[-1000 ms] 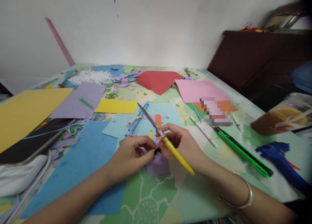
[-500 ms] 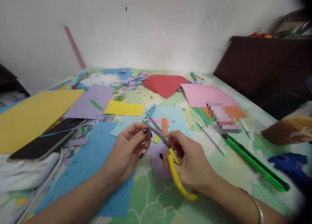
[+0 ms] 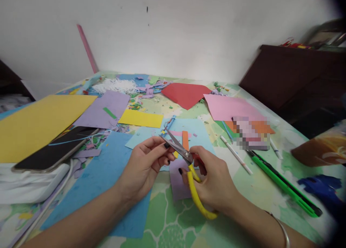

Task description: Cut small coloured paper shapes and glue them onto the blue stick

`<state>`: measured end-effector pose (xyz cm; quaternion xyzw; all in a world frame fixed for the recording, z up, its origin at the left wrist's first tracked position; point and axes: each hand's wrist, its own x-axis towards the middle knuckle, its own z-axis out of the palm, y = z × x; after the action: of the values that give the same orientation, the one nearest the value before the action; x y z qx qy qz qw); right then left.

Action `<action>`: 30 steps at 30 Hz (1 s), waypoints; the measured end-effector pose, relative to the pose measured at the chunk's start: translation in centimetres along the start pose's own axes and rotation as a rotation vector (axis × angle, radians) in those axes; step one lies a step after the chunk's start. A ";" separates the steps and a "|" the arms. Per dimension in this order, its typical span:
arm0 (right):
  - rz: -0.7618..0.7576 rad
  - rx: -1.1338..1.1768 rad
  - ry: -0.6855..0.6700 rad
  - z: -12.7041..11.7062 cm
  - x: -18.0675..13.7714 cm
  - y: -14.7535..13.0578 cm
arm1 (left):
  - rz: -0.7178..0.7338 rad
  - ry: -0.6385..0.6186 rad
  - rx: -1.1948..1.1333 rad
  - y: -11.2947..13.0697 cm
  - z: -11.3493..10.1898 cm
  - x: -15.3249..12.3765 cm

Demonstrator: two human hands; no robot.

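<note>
My right hand (image 3: 213, 176) grips scissors (image 3: 195, 190) with yellow and red handles, fingers in the loops. Their blades are slightly apart and point up and left, towards the fingertips of my left hand (image 3: 147, 165). That hand is closed in a pinch beside the blades; what it holds is too small or hidden to name. Just beyond the blade tips shows a tiny yellow piece (image 3: 163, 132). Under the hands lie a light blue sheet (image 3: 201, 132), an orange strip (image 3: 185, 140) and a purple paper piece (image 3: 178, 186).
A blue sheet (image 3: 108, 179), a phone (image 3: 54, 149) and a yellow sheet (image 3: 45, 122) lie left. To the right are a green box cutter (image 3: 283, 183), a white pen (image 3: 236, 155) and a drink cup (image 3: 319, 149). Red paper (image 3: 186, 95) and scraps lie near the wall.
The view has shifted slightly, so things appear a little further right. The scissor blades look slightly closer together at my left fingertips; both hands keep nearly the same pose.
</note>
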<state>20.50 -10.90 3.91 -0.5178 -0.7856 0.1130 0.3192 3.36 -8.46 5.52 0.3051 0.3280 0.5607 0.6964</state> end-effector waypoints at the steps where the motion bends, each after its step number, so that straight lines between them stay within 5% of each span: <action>1: 0.001 -0.003 -0.002 0.0 0.0 0.0 | 0.000 0.002 0.004 0.0 0.0 0.0; 30: -0.007 -0.014 0.009 0.2 -0.1 0.3 | -0.014 0.042 0.019 -0.1 0.1 0.0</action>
<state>20.64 -10.83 3.58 -0.5178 -0.7868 0.1039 0.3194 3.46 -8.49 5.47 0.2974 0.3498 0.5589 0.6905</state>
